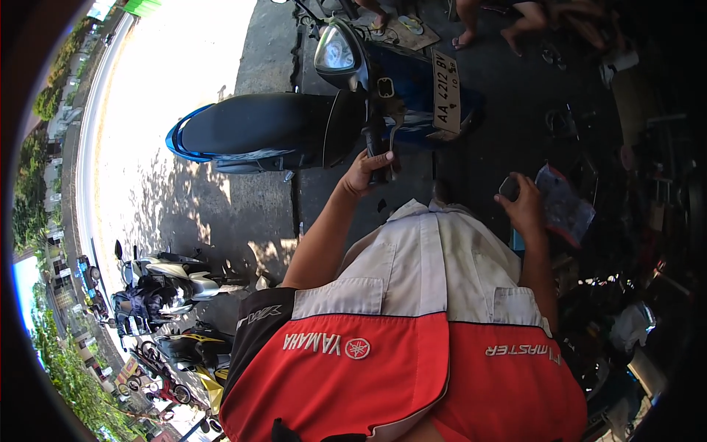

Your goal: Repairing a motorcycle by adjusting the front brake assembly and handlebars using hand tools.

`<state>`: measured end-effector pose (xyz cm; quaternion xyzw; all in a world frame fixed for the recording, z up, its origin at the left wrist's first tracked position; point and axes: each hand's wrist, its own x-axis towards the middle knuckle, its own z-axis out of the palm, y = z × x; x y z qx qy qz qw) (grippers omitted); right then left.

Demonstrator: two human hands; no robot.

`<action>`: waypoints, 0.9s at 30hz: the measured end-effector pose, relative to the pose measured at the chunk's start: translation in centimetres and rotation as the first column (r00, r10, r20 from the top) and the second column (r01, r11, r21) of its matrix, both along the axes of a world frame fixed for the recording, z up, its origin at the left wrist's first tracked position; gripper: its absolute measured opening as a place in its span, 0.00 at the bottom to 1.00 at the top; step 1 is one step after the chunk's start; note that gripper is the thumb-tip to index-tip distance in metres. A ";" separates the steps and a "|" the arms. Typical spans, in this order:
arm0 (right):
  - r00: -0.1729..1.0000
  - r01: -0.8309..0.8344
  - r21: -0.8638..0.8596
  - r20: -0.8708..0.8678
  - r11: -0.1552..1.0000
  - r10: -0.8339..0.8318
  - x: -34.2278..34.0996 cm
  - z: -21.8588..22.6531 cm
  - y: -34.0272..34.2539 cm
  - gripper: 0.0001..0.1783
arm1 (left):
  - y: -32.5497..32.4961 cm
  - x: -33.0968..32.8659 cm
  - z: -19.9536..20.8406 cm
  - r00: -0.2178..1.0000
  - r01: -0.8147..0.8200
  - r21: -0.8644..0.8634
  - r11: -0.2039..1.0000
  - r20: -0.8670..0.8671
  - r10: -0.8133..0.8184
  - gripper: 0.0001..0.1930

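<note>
A blue motor scooter [258,129] with a long black seat stands in front of me, its front end toward the right. My left hand [366,171] is closed around the black handlebar grip [375,136], thumb lying across its end. Beside the grip runs the brake lever [398,131]. Held off to the right, clear of the scooter, my right hand [524,206] pinches a small dark rounded object [508,188] between thumb and fingers. Its kind is too hard to make out in the shade.
A clear plastic bag with red edges [565,205] lies beyond my right hand. Other people's bare legs [519,26] and sandals show at the far side. Several parked motorbikes [177,283] stand at the left. Dim clutter fills the right edge.
</note>
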<state>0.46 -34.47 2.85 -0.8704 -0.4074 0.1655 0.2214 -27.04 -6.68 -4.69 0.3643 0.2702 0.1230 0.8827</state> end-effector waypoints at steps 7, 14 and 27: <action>0.998 0.040 -0.035 -0.046 0.999 -0.041 -0.3 0.4 -0.2 0.33 | -0.1 0.3 0.4 0.994 -0.028 0.094 0.995 -0.101 0.038 0.15; 0.999 0.029 -0.031 -0.025 0.999 -0.030 -0.7 -0.3 -0.9 0.33 | -1.5 1.5 2.3 0.969 0.084 -0.140 0.987 0.244 -0.048 0.24; 1.000 0.026 -0.034 0.007 0.999 -0.026 -1.2 -0.3 -3.0 0.33 | -0.3 0.6 -0.5 0.998 -0.040 -0.004 0.999 0.056 0.041 0.12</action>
